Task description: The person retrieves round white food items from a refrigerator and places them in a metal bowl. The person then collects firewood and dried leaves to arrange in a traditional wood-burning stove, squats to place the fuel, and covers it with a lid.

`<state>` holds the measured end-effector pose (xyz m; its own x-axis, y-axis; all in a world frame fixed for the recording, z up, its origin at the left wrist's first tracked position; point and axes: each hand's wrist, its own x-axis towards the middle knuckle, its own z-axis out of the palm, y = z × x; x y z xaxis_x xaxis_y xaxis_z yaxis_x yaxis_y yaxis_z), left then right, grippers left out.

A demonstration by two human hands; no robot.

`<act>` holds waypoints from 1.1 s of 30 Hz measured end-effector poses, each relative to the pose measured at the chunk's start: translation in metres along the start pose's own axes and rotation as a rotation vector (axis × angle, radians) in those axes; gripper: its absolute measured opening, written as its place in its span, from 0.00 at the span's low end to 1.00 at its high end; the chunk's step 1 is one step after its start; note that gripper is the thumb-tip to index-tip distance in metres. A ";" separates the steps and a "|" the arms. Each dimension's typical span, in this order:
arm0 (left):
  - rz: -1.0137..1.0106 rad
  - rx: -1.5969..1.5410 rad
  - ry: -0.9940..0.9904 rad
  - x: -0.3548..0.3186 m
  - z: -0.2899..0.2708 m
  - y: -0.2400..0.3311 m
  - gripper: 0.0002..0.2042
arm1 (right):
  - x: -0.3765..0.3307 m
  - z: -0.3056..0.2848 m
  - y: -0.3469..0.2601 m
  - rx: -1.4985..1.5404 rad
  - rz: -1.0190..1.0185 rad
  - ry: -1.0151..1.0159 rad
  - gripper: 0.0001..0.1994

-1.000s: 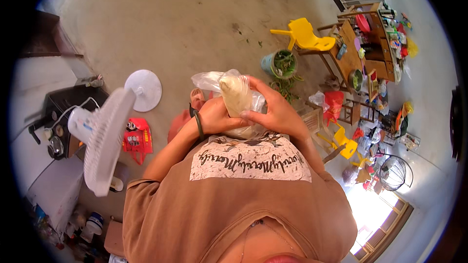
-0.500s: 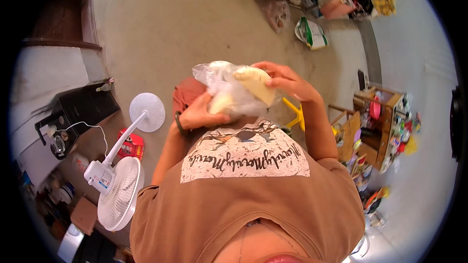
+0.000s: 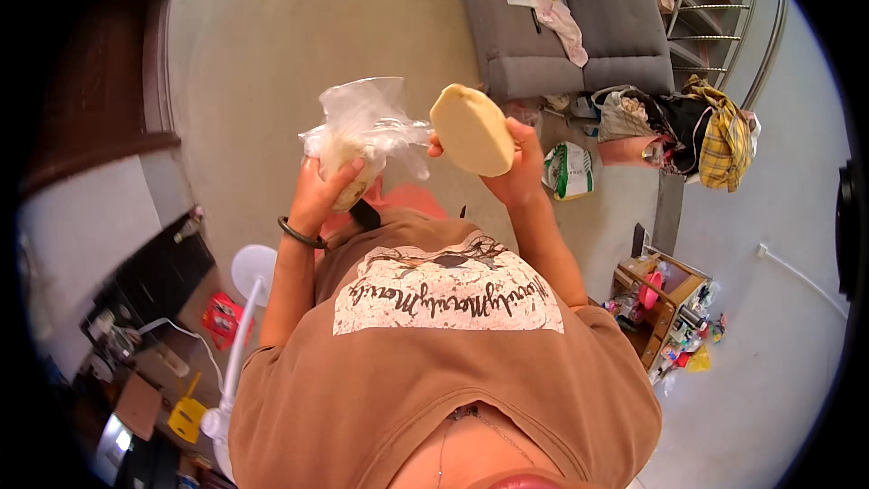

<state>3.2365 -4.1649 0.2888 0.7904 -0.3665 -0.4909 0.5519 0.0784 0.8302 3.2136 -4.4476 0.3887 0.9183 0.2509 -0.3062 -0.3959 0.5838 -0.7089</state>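
My right hand [image 3: 516, 163] grips a thick, flat, cream-coloured piece [image 3: 472, 129] with rounded edges. It looks like a flatbread, though I cannot be sure of its kind. My fingers hold it along its lower and right edges, in front of my chest. To its left, my left hand [image 3: 324, 190] is closed around a clear plastic bag [image 3: 364, 104]. Through the plastic shows another pale lump [image 3: 348, 167] with brownish patches. The bag's loose mouth sticks up and reaches right, close to the fingertips of my right hand. A dark bracelet [image 3: 301, 234] circles my left wrist.
A grey sofa [image 3: 579, 27] with clothes on it stands ahead at the right. Bags and a yellow checked cloth [image 3: 724, 140] lie beside it, with a green-and-white package [image 3: 568, 170] on the floor. A wooden shelf [image 3: 665, 299] is at right, a white fan [image 3: 253, 267] at left.
The cream-coloured piece has come out of the plastic bag into my right hand. My hands have moved apart, the left holding the bag. The view has shifted, showing more of the sofa.
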 end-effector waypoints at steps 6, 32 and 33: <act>0.109 -0.131 0.008 0.233 -0.011 0.148 0.24 | 0.185 -0.076 -0.136 0.329 -0.089 0.042 0.34; 0.306 -0.445 0.102 1.249 -0.279 0.745 0.30 | 1.382 -0.229 -0.705 0.124 0.149 -0.080 0.40; 0.327 -0.412 0.157 1.278 -0.276 0.796 0.29 | 1.414 -0.223 -0.731 0.113 0.119 -0.122 0.39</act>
<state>4.7590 -4.3153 0.2501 0.9510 -0.1219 -0.2841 0.3042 0.5331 0.7894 4.8013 -4.6922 0.3325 0.8608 0.4115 -0.2995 -0.5057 0.6253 -0.5943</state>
